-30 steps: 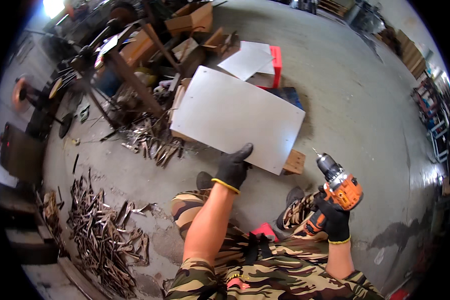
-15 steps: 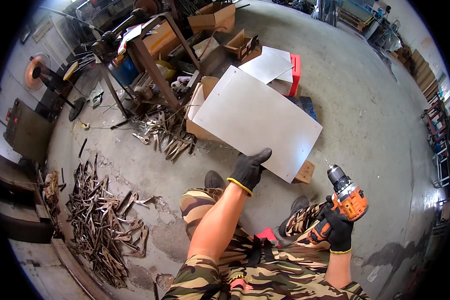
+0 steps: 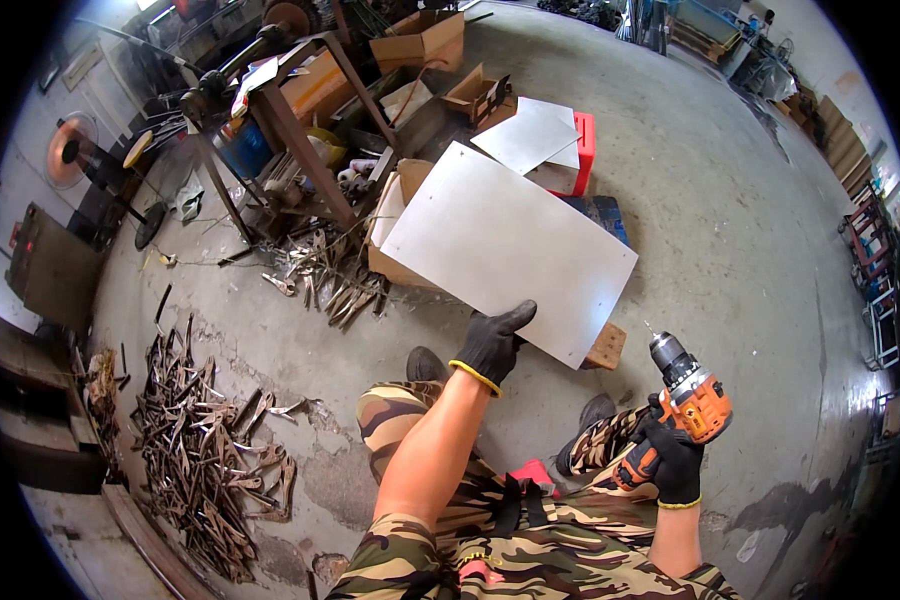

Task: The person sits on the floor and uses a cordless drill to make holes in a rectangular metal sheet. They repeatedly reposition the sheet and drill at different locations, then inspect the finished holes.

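Observation:
A flat, pale metal sheet (image 3: 515, 250) with small holes near its corners is held out in front of me. My left hand (image 3: 494, 345), in a black glove with a yellow cuff, grips its near edge, thumb on top and fingers hidden underneath. In my right hand (image 3: 676, 465), also gloved, is an orange and black cordless drill (image 3: 697, 408), held by the handle. Its thin bit points up and away, to the right of the sheet and apart from it. A wooden block (image 3: 606, 346) shows partly under the sheet's near right corner.
Beyond the sheet, more metal sheets (image 3: 526, 138) lie on a red stool (image 3: 586, 150). An open cardboard box (image 3: 402, 262) stands partly behind my sheet. A heap of locking pliers (image 3: 210, 450) covers floor at left. A metal-framed bench (image 3: 305, 140) and standing fan (image 3: 85, 160) are farther back.
The sheet's far edge has tipped slightly toward me. Both hands keep their grips, and the drill stays nearly where it was. The whole view has shifted a little.

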`<state>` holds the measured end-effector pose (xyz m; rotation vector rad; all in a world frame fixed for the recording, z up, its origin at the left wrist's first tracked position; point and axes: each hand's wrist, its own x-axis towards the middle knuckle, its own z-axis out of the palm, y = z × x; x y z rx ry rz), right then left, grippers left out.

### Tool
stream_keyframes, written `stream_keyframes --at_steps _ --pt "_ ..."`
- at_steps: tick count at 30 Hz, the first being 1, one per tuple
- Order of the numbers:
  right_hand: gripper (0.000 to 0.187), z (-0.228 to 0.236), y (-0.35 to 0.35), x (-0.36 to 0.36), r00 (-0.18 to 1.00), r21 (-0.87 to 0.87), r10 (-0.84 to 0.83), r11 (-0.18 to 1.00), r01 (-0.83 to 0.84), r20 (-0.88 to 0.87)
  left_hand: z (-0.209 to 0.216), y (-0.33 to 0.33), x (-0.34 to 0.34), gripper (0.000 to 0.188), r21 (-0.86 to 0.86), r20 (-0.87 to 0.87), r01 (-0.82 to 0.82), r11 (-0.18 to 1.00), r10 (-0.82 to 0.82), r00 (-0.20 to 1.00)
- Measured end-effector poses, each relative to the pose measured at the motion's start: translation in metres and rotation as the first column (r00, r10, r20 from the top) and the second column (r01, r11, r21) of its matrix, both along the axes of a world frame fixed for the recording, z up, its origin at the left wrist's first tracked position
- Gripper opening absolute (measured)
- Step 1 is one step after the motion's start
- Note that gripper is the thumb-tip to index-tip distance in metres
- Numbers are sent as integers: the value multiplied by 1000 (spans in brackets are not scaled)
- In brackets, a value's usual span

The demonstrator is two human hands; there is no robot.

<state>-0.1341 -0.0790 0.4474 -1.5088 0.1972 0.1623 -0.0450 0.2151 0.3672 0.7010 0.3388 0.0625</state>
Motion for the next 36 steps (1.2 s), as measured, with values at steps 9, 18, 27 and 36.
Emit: stream_keyframes --at_steps 9,18,27,36 --pt "43 -12 -9 1 996 -85 38 996 -31 86 2 -1 4 33 -7 28 -47 999 48 998" --pt "38 2 1 2 999 -30 9 1000 -8 30 -1 2 3 33 23 12 -14 1000 14 1000" --pt "39 -19 -17 2 988 -183 81 982 -55 135 11 2 3 32 4 26 -14 1000 14 1000" --pt "38 -10 -10 6 1000 11 -20 1000 19 17 -5 31 -5 28 591 -128 303 748 -285 950"
